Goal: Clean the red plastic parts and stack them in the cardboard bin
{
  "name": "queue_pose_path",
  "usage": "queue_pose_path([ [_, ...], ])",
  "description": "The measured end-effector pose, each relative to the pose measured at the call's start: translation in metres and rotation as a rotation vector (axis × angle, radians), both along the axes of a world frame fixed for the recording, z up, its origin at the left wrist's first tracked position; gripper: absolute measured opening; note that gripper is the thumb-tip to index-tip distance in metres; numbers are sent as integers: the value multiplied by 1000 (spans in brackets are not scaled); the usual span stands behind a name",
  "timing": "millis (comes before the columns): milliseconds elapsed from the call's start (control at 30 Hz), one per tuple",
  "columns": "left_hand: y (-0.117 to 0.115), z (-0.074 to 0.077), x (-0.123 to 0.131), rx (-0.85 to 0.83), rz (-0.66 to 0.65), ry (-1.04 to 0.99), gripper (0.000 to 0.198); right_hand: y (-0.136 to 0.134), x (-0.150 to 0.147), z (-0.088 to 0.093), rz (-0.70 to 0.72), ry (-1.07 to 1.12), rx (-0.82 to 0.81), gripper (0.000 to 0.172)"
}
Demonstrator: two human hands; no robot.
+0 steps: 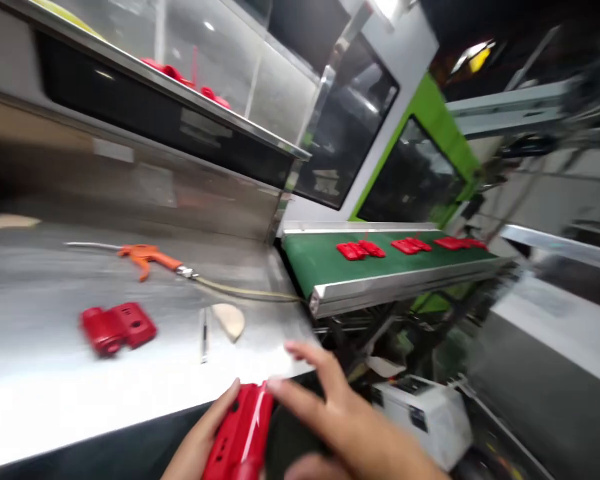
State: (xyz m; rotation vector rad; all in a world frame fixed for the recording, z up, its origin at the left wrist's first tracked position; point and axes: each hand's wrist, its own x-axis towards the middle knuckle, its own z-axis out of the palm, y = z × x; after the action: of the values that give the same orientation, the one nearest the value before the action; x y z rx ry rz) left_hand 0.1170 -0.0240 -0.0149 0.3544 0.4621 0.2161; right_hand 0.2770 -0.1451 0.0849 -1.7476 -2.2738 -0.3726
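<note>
A red molded plastic part (240, 433), with small holes and a glossy rounded side, is in my left hand (197, 440) just past the bench's front edge. My left thumb lies along its side; the lower end runs out of view. Beside it my right hand (345, 420) has its fingers spread, one fingertip at the part's upper corner, seemingly touching it. On the metal bench to the left lies a pair of similar red parts (117, 327), slightly blurred. A slim pen-like tool (205, 337) rests near a pale half-round piece (229, 321).
An orange air blow gun (147, 257) lies on the metal bench (170, 380), its hose (250, 291) trailing right. A green conveyor belt (325, 273) carries several red parts (410, 245). More red pieces (180, 77) sit on the upper ledge. A white-grey box-shaped unit (425, 413) stands below the conveyor.
</note>
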Motion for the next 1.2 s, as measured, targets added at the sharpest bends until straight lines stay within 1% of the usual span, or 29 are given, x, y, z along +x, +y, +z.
queue_pose_path([
  [33,0,6,-3,-10,26,1,31,12,-14,-21,104,62,-45,59],
  [67,0,12,-6,-28,70,10,35,22,-23,-36,207,129,-68,56],
  [100,1,17,-10,-41,122,24,38,31,-28,-47,299,215,-47,50],
  [133,3,21,-15,-36,167,25,39,41,-30,-54,380,310,-1,43],
  [167,6,24,-20,8,199,23,39,50,-29,-58,457,402,32,39],
  [200,9,23,-27,90,219,37,40,59,-28,-60,525,494,53,37],
  [233,12,21,-34,214,228,80,43,66,-27,-61,554,593,55,35],
  [267,16,16,-41,376,238,157,47,71,-28,-62,513,710,38,33],
  [300,19,10,-48,548,264,257,51,75,-29,-63,411,848,-3,31],
  [333,22,2,-55,695,309,339,54,77,-32,-64,275,1010,-70,30],
  [367,24,-5,-60,786,364,372,58,79,-35,-65,137,1186,-162,34],
  [400,26,-12,-64,810,410,343,60,81,-39,-66,23,1355,-267,40],
  [433,27,-16,-67,777,433,265,62,83,-42,-67,-45,1498,-372,47],
  [500,26,-19,-70,644,395,89,67,88,-48,-69,-44,1676,-496,58],
  [533,24,-17,-70,595,354,37,67,90,-50,-69,-38,1710,-514,58],
  [567,21,-13,-70,561,322,6,65,91,-51,-69,-39,1734,-523,56],
  [633,15,-2,-70,497,318,-46,60,92,-53,-67,-23,1807,-556,51],
  [700,11,9,-70,412,347,-114,51,89,-53,-64,39,1911,-601,45],
  [767,10,17,-70,361,368,-135,44,85,-55,-62,123,1990,-616,36],
  [800,10,19,-70,352,370,-125,41,83,-55,-62,144,2007,-609,33],
  [867,10,21,-70,344,369,-86,41,80,-56,-62,137,2026,-603,30],
  [967,10,22,-69,336,356,-40,42,79,-54,-63,121,2008,-611,34],
  [1067,10,26,-71,350,315,-22,43,79,-51,-63,164,1979,-644,35],
  [1133,8,31,-74,371,285,-25,46,78,-50,-60,199,1968,-659,35],
  [1200,5,35,-80,412,260,-75,49,75,-52,-56,214,1965,-654,34],
])
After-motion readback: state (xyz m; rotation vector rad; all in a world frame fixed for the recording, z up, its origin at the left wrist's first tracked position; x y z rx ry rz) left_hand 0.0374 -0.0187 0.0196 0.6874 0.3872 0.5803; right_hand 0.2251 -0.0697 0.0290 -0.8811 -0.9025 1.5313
